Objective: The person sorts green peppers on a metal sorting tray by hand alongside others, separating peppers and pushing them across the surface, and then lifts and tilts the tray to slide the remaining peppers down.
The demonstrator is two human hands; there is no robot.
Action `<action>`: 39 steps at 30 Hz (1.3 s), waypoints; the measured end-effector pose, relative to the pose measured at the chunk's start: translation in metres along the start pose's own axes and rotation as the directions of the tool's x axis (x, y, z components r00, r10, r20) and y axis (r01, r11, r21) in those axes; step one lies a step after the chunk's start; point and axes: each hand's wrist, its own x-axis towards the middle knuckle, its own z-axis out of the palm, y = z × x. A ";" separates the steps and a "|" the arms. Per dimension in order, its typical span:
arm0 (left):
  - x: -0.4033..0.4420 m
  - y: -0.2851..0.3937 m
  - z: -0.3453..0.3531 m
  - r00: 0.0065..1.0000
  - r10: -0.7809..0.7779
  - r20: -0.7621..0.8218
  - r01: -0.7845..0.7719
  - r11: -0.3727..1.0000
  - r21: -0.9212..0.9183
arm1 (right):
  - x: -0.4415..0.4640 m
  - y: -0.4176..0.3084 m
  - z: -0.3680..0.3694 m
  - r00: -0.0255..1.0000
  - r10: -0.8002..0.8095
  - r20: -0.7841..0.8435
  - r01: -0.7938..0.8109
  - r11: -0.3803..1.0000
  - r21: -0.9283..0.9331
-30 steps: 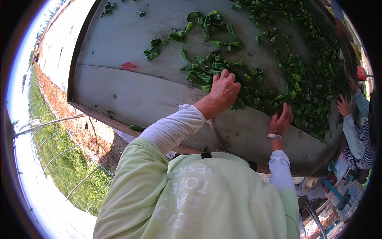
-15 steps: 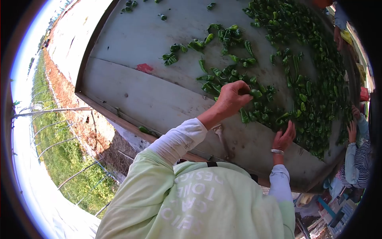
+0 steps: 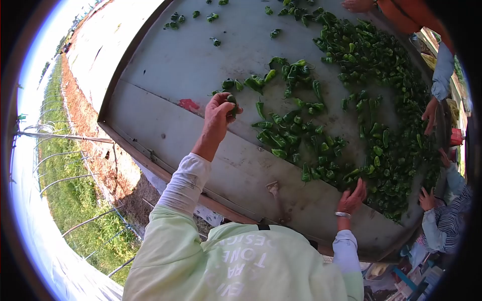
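Note:
My left hand (image 3: 217, 119) is raised over the pale table, near its red mark. Its fingers are pinched round a dark green pepper (image 3: 231, 100), partly covered by them. Just beyond lies a small cluster of green peppers (image 3: 228, 84). My right hand (image 3: 352, 197), with a bracelet at the wrist, rests at the near edge of the loose peppers (image 3: 326, 173). Its fingers are slightly bent and touch or nearly touch a pepper there, and I see nothing held in them. A middle group of peppers (image 3: 288, 123) lies between my hands.
A large heap of peppers (image 3: 396, 115) covers the table's right side. Co-workers' hands reach in along that side: one hand (image 3: 431, 114) by the heap, another (image 3: 427, 199) lower down, one (image 3: 358, 5) at the top. A raised rim (image 3: 135, 146) edges the table (image 3: 165, 113).
My left hand has moved left from the middle peppers, carrying a pepper. My right hand stays by the heap's near edge. The view has shifted slightly, and co-workers' hands at right and top have moved.

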 end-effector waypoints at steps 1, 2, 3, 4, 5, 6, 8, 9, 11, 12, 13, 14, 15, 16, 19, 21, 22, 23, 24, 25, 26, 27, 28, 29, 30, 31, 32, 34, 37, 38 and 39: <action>0.009 0.005 -0.005 0.982 0.144 -0.123 -0.123 0.978 0.169 | 0.000 0.000 0.001 1.000 0.008 0.010 -0.008 1.000 -0.002; 0.022 0.008 -0.012 0.952 0.263 -0.156 -0.215 0.939 0.270 | 0.000 0.000 0.001 1.000 0.011 0.006 -0.011 1.000 -0.004; 0.039 0.006 -0.021 0.908 0.380 -0.176 -0.296 0.881 0.370 | 0.000 0.000 0.001 1.000 0.001 0.007 -0.001 1.000 -0.013; 0.056 0.005 -0.029 0.909 0.379 -0.171 -0.299 0.881 0.367 | 0.000 0.001 0.000 1.000 -0.008 0.008 0.009 1.000 -0.023; 0.072 0.002 -0.037 0.852 0.487 -0.192 -0.327 0.781 0.532 | 0.000 0.001 0.000 1.000 -0.006 0.003 0.006 1.000 -0.027; 0.077 0.005 -0.036 0.783 0.592 -0.191 -0.329 0.655 0.681 | 0.000 0.001 -0.001 1.000 -0.002 0.005 0.002 1.000 -0.015; 0.079 -0.001 -0.030 0.808 0.570 -0.152 -0.287 0.606 0.742 | 0.000 -0.001 -0.001 1.000 0.002 0.006 -0.002 1.000 0.000; 0.075 -0.003 -0.021 0.832 0.542 -0.118 -0.244 0.550 0.799 | 0.000 -0.002 -0.001 1.000 0.007 0.007 -0.007 1.000 0.004; 0.052 -0.012 0.001 0.859 0.510 -0.044 -0.279 0.538 0.796 | 0.001 -0.002 -0.001 1.000 0.016 0.008 -0.016 1.000 0.005; 0.045 -0.021 0.007 0.932 0.357 0.061 -0.294 0.649 0.701 | 0.001 -0.002 -0.001 1.000 0.021 0.015 -0.021 1.000 0.003; 0.043 -0.027 0.012 0.961 0.205 0.187 -0.277 0.752 0.599 | 0.000 -0.003 -0.002 0.999 0.028 0.021 -0.028 1.000 0.001; 0.046 -0.029 0.018 0.960 0.200 0.194 -0.278 0.751 0.599 | 0.000 -0.003 -0.002 0.999 0.035 0.020 -0.035 0.999 -0.003; 0.048 -0.027 0.024 0.951 0.244 0.189 -0.308 0.740 0.598 | 0.001 -0.004 -0.003 0.999 0.031 0.022 -0.031 1.000 0.000; 0.051 -0.026 0.030 0.940 0.289 0.182 -0.339 0.727 0.598 | 0.001 -0.004 -0.004 0.999 0.024 0.024 -0.024 1.000 0.005; 0.063 -0.006 0.056 0.890 0.389 0.238 -0.421 0.501 0.756 | 0.001 -0.004 -0.003 1.000 0.022 0.017 -0.022 1.000 0.001; 0.094 -0.012 0.064 0.859 0.415 0.298 -0.458 0.366 0.810 | 0.002 -0.004 -0.003 1.000 0.025 0.018 -0.025 1.000 0.001; 0.105 -0.012 0.069 0.828 0.432 0.357 -0.483 0.226 0.846 | 0.001 -0.004 -0.003 0.999 0.026 0.022 -0.026 1.000 0.001; 0.114 -0.012 0.073 0.826 0.430 0.363 -0.488 0.224 0.844 | 0.002 -0.004 -0.003 0.999 0.031 0.019 -0.031 1.000 0.000; 0.119 -0.011 0.078 0.806 0.434 0.403 -0.483 0.088 0.871 | 0.002 -0.003 -0.004 0.999 0.023 0.024 -0.023 1.000 0.000; 0.122 -0.010 0.083 0.787 0.430 0.443 -0.469 -0.050 0.882 | 0.001 -0.003 -0.004 0.999 0.015 0.030 -0.016 1.000 0.001; 0.124 -0.010 0.086 0.786 0.426 0.448 -0.473 -0.052 0.880 | 0.001 -0.004 -0.004 0.999 0.022 0.030 -0.022 1.000 0.000; 0.123 -0.006 0.090 0.812 0.362 0.457 -0.464 -0.075 0.883 | 0.001 -0.004 -0.004 0.999 0.028 0.024 -0.028 1.000 0.004; 0.122 -0.003 0.095 0.835 0.297 0.464 -0.456 -0.099 0.884 | 0.001 -0.005 -0.003 0.999 0.034 0.018 -0.034 0.999 0.009; 0.119 0.000 0.099 0.834 0.293 0.467 -0.459 -0.101 0.883 | 0.001 -0.006 -0.004 0.999 0.039 0.019 -0.039 0.999 0.009; 0.117 0.000 0.102 0.852 0.288 0.437 -0.432 -0.085 0.898 | 0.001 -0.006 -0.004 0.999 0.047 0.022 -0.048 0.999 0.007; 0.116 0.001 0.104 0.869 0.282 0.405 -0.403 -0.069 0.913 | 0.001 -0.007 -0.004 0.998 0.055 0.025 -0.055 0.998 0.005; 0.118 -0.001 0.105 0.869 0.282 0.407 -0.405 -0.069 0.912 | 0.001 -0.007 -0.004 0.998 0.057 0.024 -0.057 0.998 0.004; 0.126 -0.009 0.102 0.865 0.337 0.372 -0.386 -0.028 0.922 | 0.001 -0.007 -0.004 0.997 0.067 0.033 -0.067 0.998 0.003; 0.139 -0.016 0.098 0.844 0.301 0.444 -0.463 -0.007 0.886 | 0.001 -0.005 -0.004 0.998 0.054 0.031 -0.055 0.998 0.009; 0.143 -0.017 0.096 0.844 0.301 0.443 -0.463 -0.007 0.887 | 0.001 -0.005 -0.003 0.998 0.054 0.032 -0.054 0.998 0.009; 0.142 -0.015 0.096 0.838 0.286 0.466 -0.471 -0.053 0.880 | 0.001 -0.005 -0.003 0.998 0.063 0.028 -0.064 0.998 0.016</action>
